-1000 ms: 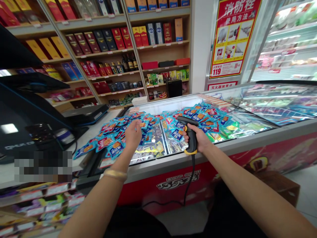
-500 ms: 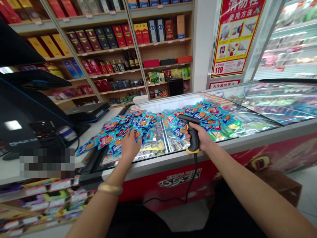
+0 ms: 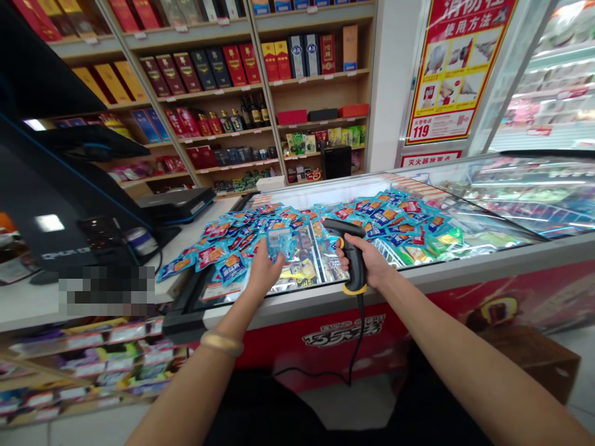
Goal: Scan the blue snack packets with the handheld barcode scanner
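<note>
My left hand (image 3: 264, 270) is over the near edge of the heap, shut on a small blue snack packet (image 3: 280, 241) held upright. My right hand (image 3: 367, 263) grips a black and yellow handheld barcode scanner (image 3: 352, 254), whose head points toward the packet. Its black cable (image 3: 357, 353) hangs down the front of the chest freezer (image 3: 297, 331). Many blue, red and orange snack packets (image 3: 232, 248) lie heaped on the freezer's glass lid (image 3: 297, 266), spreading left onto the counter.
A black checkout screen (image 3: 69, 204) and a flat black device (image 3: 171, 205) stand on the white counter (image 3: 46, 300) at left. Wooden shelves of boxed liquor (image 3: 232, 80) stand behind. A glass-fronted chiller (image 3: 534, 93) is at right, with a cardboard box (image 3: 530, 356) on the floor.
My left hand has risen from the heap with a blue packet between its fingers. The scanner has tilted slightly toward that packet, and the whole view has shifted a little.
</note>
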Available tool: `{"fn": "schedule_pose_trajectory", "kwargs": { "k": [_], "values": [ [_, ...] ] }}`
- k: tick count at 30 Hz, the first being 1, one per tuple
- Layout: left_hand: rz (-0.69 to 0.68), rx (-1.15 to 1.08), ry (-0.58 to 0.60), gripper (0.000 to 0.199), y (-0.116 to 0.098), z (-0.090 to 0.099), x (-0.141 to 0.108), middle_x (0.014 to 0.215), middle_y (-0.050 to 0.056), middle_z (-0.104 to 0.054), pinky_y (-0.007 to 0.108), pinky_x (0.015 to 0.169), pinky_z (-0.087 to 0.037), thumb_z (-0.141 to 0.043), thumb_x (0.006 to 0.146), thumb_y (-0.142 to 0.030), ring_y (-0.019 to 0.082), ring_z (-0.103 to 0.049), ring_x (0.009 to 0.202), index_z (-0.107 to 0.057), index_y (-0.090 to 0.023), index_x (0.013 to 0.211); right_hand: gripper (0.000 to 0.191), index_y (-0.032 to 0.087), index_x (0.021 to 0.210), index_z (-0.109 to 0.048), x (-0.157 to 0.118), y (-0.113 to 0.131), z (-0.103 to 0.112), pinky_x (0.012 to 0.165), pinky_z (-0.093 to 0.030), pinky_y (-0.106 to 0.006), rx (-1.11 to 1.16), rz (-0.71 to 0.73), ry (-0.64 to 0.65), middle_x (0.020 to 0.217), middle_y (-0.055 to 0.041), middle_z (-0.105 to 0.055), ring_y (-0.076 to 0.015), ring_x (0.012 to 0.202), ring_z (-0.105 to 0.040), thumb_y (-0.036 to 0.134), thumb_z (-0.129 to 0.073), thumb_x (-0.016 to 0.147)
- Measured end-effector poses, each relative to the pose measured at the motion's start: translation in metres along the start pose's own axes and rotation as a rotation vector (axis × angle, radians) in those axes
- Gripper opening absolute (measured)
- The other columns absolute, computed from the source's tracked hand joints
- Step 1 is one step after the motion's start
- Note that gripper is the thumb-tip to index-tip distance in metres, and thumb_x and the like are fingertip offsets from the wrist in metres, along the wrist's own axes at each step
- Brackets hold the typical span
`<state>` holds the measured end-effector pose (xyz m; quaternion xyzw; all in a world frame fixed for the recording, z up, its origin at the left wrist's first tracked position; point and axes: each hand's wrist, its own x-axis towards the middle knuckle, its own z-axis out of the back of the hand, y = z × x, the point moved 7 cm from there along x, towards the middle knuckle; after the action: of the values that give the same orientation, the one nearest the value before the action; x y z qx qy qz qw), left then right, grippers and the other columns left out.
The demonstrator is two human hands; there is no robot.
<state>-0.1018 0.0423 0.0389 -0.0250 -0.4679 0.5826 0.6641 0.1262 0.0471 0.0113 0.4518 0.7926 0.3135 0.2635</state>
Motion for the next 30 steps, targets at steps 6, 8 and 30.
{"fn": "schedule_pose_trajectory", "kwargs": {
  "k": [6,8,30],
  "values": [
    [0.025,-0.129,0.101,0.035,0.005,-0.012,-0.002,0.085,0.002,-0.062,0.031,0.066,-0.054,-0.052,0.079,-0.029,0.015,-0.06,0.071,-0.056,-0.017,0.111,0.02,0.014,0.076,-0.061,0.005,-0.021,-0.025,0.04,-0.043,-0.018,-0.142,-0.017,0.092,0.058,0.0008,-0.057,-0.0075,0.043,-0.05,0.033,-0.065,0.078],
    [0.021,-0.115,0.122,0.032,0.004,-0.013,-0.003,0.085,0.003,-0.062,0.03,0.063,-0.053,-0.052,0.08,-0.03,0.016,-0.061,0.07,-0.058,-0.016,0.108,0.02,0.014,0.075,-0.061,0.006,-0.023,-0.027,0.039,-0.043,-0.018,-0.166,-0.013,0.094,0.057,0.0006,-0.057,-0.0077,0.043,-0.05,0.033,-0.066,0.078],
    [-0.123,0.221,0.268,0.044,-0.026,-0.027,-0.007,0.079,0.008,-0.069,0.033,0.068,-0.05,-0.038,0.091,-0.03,0.024,-0.067,0.07,-0.049,-0.017,0.131,0.022,0.015,0.076,-0.06,0.002,-0.006,-0.012,0.041,-0.043,-0.018,-0.044,0.035,0.051,0.059,0.0014,-0.056,-0.007,0.044,-0.048,0.036,-0.066,0.077]
  ]
}}
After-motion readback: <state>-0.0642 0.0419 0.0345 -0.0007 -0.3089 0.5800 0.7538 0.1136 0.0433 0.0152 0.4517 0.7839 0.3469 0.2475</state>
